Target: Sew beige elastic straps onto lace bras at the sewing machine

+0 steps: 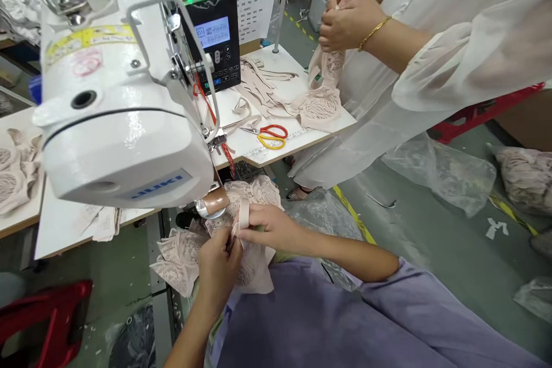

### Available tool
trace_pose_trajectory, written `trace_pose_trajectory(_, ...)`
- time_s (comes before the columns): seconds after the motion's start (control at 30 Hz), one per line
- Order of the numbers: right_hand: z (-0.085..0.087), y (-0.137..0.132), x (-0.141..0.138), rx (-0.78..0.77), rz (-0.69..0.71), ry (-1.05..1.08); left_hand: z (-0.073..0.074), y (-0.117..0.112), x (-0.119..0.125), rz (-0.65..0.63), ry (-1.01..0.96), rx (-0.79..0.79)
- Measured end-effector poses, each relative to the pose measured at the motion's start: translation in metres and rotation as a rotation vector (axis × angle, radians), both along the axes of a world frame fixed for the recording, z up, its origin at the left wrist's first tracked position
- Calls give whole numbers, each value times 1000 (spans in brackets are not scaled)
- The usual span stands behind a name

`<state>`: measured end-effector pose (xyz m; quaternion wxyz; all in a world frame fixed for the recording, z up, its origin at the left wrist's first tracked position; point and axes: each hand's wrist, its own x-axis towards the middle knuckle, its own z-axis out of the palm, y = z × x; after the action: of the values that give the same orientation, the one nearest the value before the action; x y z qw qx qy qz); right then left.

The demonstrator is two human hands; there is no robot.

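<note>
In front of the white sewing machine (125,149), my left hand (219,261) is closed, pinching the edge of a beige lace bra (183,259). My right hand (273,230) meets it from the right, its fingers closed on a looped beige strap (244,214). Both hands nearly touch where strap and bra come together. The bra's lace spreads on both sides of my hands, partly over my lap and under the machine's head. Exactly how the strap joins the bra is hidden by my fingers.
Red-and-yellow-handled scissors (272,135) lie on the white table (302,135) near loose beige straps (263,83). A control panel (215,40) stands behind. At the right, a co-worker's hands (351,20) hold another lace bra (321,104). Plastic bags (444,169) lie on the floor.
</note>
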<state>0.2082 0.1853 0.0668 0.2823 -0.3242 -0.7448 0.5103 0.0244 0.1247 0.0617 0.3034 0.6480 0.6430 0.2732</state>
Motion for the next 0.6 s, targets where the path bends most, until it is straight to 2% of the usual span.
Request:
trace_pose_trajectory(0.07, 0, 0, -3, 27, 14, 41, 4, 0, -5, -27, -105, -21)
trace_pose_trajectory(0.13, 0, 3, -5, -8, 63, 134, 7, 1, -11, -108, -243, -30)
trace_pose_trajectory(0.23, 4, 8, -9, -175, 102, 284, 6, 2, -16, -216, -408, 44)
trace_pose_trajectory(0.33, 9, 16, -13, -406, 81, 350, -4, 0, -11, -121, -459, 148)
trace_pose_trajectory(0.4, 11, 24, -15, -504, 62, 335, -9, -1, -8, -13, -444, 192)
trace_pose_trajectory(0.47, 11, 34, -15, -539, 35, 303, -10, 1, -8, 24, -371, 241)
trace_pose_trajectory(0.6, 7, 58, -11, -556, 66, 276, 2, 15, -21, -95, -37, 395)
